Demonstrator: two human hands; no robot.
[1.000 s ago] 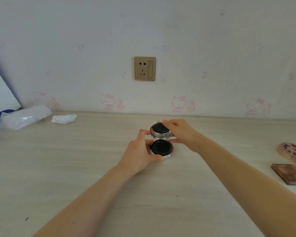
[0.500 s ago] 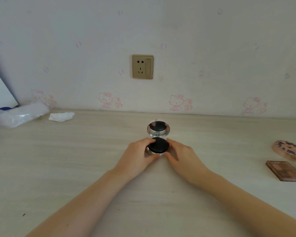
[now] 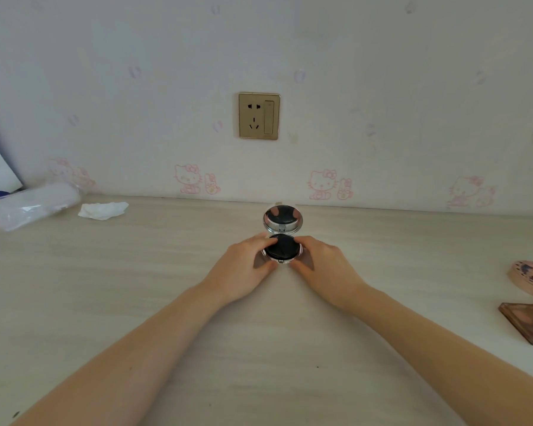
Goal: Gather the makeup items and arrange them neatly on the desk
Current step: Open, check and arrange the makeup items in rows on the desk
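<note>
Open compact (image 3: 282,241) held from both sides at the desk's (image 3: 136,287) centre.
We see the left hand (image 3: 243,269) and right hand (image 3: 323,265) each pinching the base between thumb and fingers; the mirrored lid stands upright. A palette (image 3: 528,324) lies well apart, at right.

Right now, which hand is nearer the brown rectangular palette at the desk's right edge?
Right. The right hand grips the open compact on the side facing the brown rectangular palette; the left hand grips the compact's far side.
</note>
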